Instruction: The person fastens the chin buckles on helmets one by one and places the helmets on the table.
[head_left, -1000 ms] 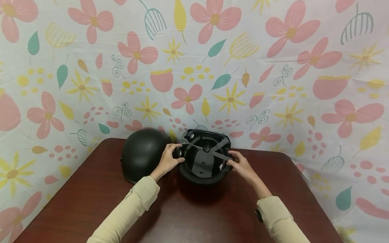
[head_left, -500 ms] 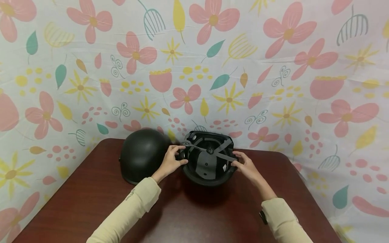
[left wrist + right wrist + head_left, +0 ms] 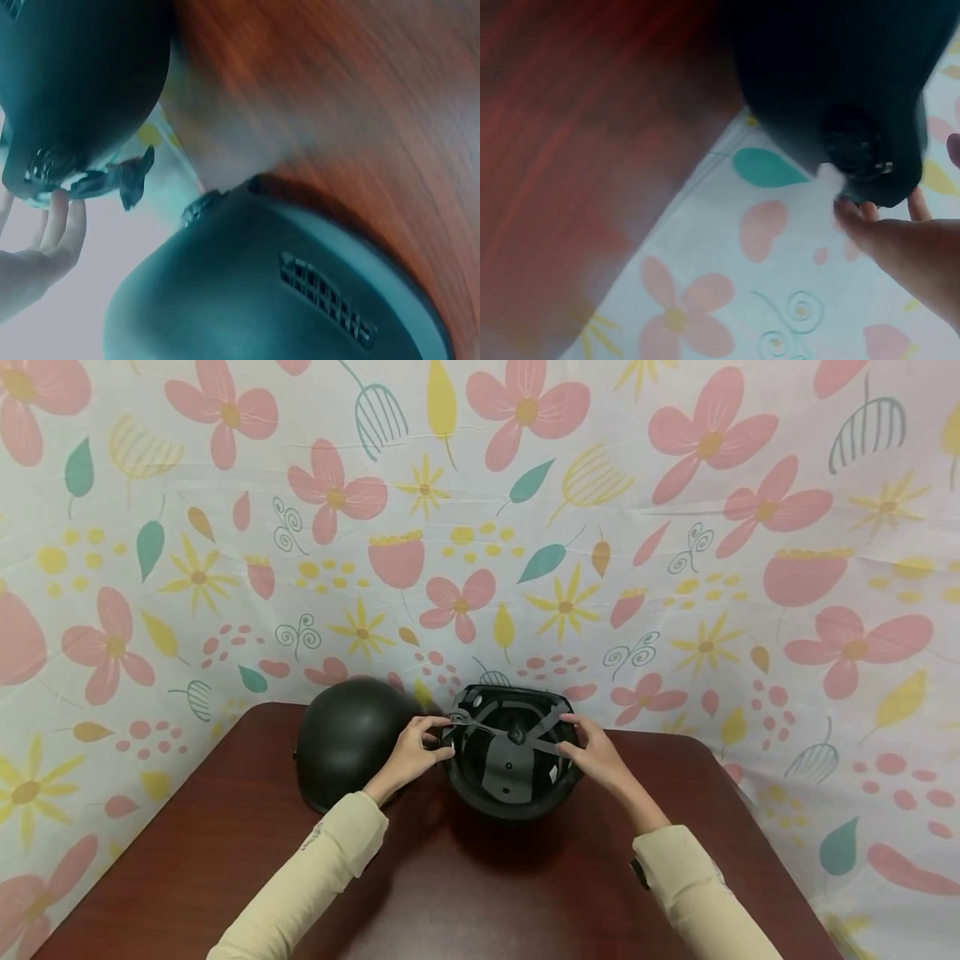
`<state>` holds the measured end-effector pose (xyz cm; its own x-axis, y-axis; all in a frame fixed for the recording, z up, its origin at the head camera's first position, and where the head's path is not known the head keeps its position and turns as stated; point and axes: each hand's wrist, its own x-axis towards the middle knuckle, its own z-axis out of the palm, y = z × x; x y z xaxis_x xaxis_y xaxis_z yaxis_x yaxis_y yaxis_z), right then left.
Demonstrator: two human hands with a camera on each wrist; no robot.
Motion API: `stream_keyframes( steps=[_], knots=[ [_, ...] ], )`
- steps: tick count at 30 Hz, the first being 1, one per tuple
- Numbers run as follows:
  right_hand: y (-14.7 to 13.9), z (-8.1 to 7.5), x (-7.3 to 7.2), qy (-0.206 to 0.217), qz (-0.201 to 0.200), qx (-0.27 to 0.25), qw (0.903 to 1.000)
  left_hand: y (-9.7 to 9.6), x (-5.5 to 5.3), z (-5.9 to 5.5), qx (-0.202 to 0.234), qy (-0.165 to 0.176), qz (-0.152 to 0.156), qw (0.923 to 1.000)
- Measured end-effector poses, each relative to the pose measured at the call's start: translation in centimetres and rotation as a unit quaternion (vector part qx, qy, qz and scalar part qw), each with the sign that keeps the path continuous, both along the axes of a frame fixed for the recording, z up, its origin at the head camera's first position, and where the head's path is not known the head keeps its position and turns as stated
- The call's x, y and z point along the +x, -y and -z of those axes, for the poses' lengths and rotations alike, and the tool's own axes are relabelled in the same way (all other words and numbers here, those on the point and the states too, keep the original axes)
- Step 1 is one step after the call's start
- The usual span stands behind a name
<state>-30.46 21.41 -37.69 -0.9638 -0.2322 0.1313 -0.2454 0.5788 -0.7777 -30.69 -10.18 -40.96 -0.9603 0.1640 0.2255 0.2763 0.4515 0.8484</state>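
A black helmet [image 3: 510, 808] lies bottom up, its padded inside facing me and grey chin straps [image 3: 547, 722] crossing the opening. My left hand [image 3: 412, 750] grips its left edge, thumb and fingers spread apart along the rim. On the other side my right hand [image 3: 600, 756] holds the right edge, fingertips over the straps there. The left wrist view has my left fingers curled at a round fitting with a strap end [image 3: 133, 180] hanging by it. In the right wrist view my right fingers meet the rim below a dark round knob [image 3: 851, 139]. The pads' undersides are hidden.
A second black helmet [image 3: 352, 743] stands dome up just left of the first, close to my left hand; its vent grille [image 3: 326, 296] shows in the left wrist view. Both are near the back edge of the brown table [image 3: 465, 893]. A flowered cloth [image 3: 480, 527] hangs behind.
The upturned helmet has shifted slightly right. My right hand has since moved up and inward onto the straps; my left hand has slid a little left.
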Motion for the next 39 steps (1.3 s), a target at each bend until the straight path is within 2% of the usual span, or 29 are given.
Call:
stream_keyframes(
  steps=[4,10,14,19,26,30,39],
  knots=[
    [1.3,-1.0,-0.1,-0.025,-0.003,0.020,0.9995,0.8,-0.3,-0.5,0.000,-0.009,0.012,0.9999],
    [4.1,-3.0,-0.1,-0.033,-0.033,0.039,0.9981,1.8,-1.1,-0.8,0.015,-0.019,-0.012,0.9996],
    [5.8,-4.1,-0.6,-0.016,-0.044,0.044,0.9979,1.8,-1.6,-0.9,0.011,-0.004,-0.013,0.9999],
    [8.6,-4.7,-1.7,0.002,-0.065,0.044,0.9969,1.5,-2.3,-0.5,0.013,0.028,-0.007,0.9995],
    [11.8,-4.6,-2.3,0.045,-0.095,0.016,0.9944,1.2,-3.3,1.0,0.020,0.061,-0.018,0.9978],
    [12.7,-3.9,-2.8,0.056,-0.091,0.005,0.9942,1.2,-3.8,1.6,0.027,0.071,-0.002,0.9971],
    [13.9,-2.3,-3.9,0.062,-0.081,0.003,0.9947,1.2,-4.0,2.5,0.047,0.111,0.028,0.9923]
  ],
)
